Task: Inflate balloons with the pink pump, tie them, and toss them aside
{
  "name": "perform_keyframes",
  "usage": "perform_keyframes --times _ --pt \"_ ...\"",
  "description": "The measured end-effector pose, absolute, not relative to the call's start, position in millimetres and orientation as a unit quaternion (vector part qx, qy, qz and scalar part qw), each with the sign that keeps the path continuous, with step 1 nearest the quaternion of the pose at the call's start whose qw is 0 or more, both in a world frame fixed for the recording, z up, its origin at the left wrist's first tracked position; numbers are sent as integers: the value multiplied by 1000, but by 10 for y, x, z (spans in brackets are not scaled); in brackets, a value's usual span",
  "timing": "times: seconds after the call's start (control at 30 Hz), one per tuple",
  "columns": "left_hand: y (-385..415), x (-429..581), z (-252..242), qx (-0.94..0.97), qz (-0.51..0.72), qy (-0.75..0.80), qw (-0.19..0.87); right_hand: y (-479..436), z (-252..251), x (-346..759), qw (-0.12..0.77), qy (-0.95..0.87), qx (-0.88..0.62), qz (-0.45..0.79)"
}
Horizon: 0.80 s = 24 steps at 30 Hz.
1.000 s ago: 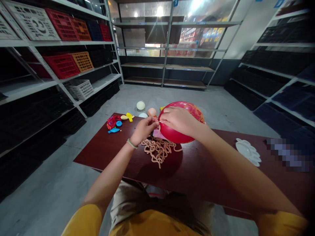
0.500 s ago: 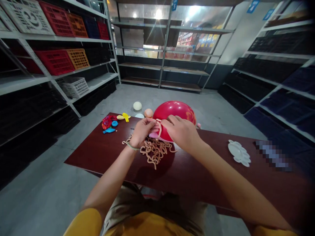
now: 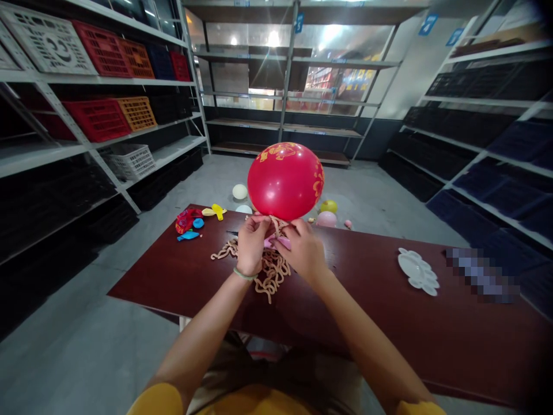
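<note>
A red inflated balloon (image 3: 285, 180) with gold print stands upright above the dark wooden table (image 3: 354, 311). My left hand (image 3: 251, 244) and my right hand (image 3: 302, 251) meet just under it, fingers pinched at its neck, where a tan cord is wound. A tangled heap of the same tan cord (image 3: 270, 271) lies on the table beneath and around my hands. Something pink shows between my hands; I cannot make it out.
Several uninflated balloons (image 3: 190, 221) lie at the table's far left corner, a white flower-shaped tray (image 3: 418, 271) to the right. Small inflated balloons (image 3: 326, 218) rest on the floor behind the table. Shelving with red, orange and white crates (image 3: 101, 118) lines the left wall.
The balloon has risen from lying low under my right hand to standing upright above both hands. My right hand has come off its top down to its neck.
</note>
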<state>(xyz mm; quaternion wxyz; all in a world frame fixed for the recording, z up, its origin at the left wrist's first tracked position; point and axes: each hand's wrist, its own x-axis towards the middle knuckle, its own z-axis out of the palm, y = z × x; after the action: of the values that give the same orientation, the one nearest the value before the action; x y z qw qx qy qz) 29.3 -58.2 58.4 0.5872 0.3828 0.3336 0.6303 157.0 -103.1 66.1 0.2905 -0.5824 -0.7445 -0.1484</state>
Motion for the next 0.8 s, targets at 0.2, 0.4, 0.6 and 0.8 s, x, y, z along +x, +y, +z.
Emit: perform_keyframes --times 0.2,0.4,0.6,0.8 --pt "-535 162 581 407 608 376 568 -1084 738 1606 301 -790 -522 -112" --pt "-540 119 590 500 545 392 547 -1163 1124 1698 232 -842 -430 -229" --pt "-577 119 670 545 528 351 549 -1020 1477 1895 154 -855 -339 -362" --pt "-696 3 796 550 455 306 630 -1009 1554 2045 122 -825 -357 -421"
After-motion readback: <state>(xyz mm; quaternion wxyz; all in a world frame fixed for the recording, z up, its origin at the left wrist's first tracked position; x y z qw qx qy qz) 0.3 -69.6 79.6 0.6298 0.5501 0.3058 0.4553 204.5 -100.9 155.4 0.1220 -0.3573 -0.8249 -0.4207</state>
